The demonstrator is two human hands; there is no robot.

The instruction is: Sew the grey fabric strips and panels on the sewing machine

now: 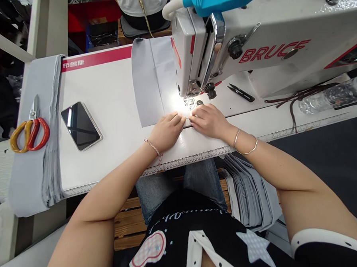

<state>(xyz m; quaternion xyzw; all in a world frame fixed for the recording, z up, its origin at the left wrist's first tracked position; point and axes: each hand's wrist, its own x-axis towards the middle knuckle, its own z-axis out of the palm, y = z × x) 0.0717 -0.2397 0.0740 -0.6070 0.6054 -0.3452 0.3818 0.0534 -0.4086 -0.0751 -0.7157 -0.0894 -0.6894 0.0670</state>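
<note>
Sewing machine (187, 41) hides grey fabric (146, 83) (partly).

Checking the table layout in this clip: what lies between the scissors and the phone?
Head view: between scissors and phone lie the gray cloth stack's layered edges, then white tabletop.

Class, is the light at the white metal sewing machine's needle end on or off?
On: a bright glow falls on the pale grey cloth panel beyond the person's bare left hand.
</note>
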